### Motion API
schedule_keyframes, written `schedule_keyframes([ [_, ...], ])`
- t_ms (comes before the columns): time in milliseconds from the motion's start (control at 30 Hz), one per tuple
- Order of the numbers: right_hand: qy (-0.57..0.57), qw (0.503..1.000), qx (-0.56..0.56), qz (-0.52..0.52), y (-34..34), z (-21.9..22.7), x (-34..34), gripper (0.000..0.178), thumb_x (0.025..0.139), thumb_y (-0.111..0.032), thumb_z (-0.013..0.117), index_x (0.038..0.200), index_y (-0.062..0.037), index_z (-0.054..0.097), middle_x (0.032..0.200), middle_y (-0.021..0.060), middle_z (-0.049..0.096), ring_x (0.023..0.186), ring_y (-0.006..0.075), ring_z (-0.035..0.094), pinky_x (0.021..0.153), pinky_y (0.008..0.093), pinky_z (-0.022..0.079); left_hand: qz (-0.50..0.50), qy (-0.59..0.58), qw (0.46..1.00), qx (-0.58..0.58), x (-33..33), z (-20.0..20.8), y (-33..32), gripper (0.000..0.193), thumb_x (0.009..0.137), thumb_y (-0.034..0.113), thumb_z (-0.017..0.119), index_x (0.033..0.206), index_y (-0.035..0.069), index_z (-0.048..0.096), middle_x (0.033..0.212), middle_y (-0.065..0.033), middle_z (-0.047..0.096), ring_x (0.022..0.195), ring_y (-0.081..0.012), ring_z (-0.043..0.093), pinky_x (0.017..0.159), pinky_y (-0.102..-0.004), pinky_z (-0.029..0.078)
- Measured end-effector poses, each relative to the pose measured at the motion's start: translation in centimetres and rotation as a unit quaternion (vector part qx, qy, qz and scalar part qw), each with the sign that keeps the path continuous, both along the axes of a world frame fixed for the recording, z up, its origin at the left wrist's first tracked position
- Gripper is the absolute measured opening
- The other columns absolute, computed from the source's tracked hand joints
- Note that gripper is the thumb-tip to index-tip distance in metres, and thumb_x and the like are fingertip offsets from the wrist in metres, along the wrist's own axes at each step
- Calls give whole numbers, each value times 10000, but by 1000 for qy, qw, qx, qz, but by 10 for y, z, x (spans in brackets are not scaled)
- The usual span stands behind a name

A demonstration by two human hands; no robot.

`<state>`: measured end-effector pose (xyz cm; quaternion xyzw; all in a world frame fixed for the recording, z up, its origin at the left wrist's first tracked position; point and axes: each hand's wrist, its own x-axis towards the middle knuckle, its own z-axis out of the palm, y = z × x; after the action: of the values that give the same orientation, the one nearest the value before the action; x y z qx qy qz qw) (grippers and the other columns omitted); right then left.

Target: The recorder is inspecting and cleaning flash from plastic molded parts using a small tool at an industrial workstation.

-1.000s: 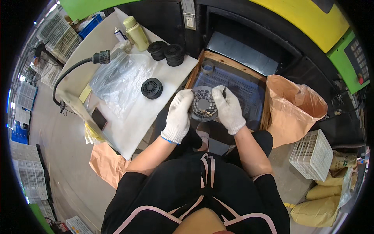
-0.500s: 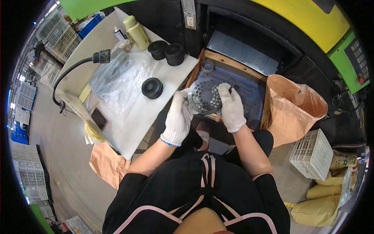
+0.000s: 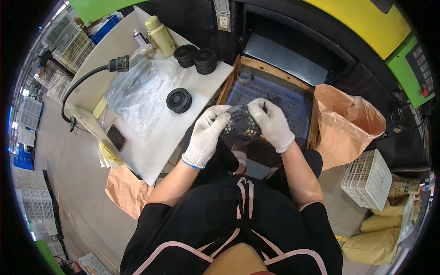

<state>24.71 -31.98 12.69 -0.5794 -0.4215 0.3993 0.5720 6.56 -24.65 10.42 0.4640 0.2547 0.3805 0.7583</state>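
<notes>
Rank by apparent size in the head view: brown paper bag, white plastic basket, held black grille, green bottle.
1. brown paper bag
2. white plastic basket
3. held black grille, though nearness to the camera enlarges it
4. green bottle

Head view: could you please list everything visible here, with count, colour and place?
round grille part: 1, black, held between both hands
grille part: 1, black, on white table
stacked round parts: 2 stacks, black, table's far end
clear plastic bag: 1, on table
bottle: 1, pale green, table's far end
phone: 1, dark, table's left edge
wooden tray: 1, ahead
paper bag: 1, brown, right
basket: 1, white, lower right
left hand: white glove
right hand: white glove
</notes>
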Motion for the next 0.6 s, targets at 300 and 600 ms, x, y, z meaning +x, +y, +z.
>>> schedule_keyframes([
  [300, 201, 976, -61, 55, -6, -6, -34, 314, 1041, -328, 499, 1032, -40, 624, 878, 3, 635, 732, 64, 572, 659, 237, 502, 87, 31, 994, 54, 9, 16, -7, 309, 1049, 250, 498, 935, 5, 647, 851, -33, 653, 749, -94, 589, 692, -256, 496],
  [600, 308, 943, -116, 51, -1, -55, -37, 375, 1033, -390, 452, 1124, -49, 580, 918, 86, 663, 634, 149, 647, 397, 239, 496, -26, 164, 974, 153, -3, -43, 45, 200, 949, 185, 660, 955, -14, 681, 833, -62, 667, 789, -120, 612, 726, -285, 498],
])
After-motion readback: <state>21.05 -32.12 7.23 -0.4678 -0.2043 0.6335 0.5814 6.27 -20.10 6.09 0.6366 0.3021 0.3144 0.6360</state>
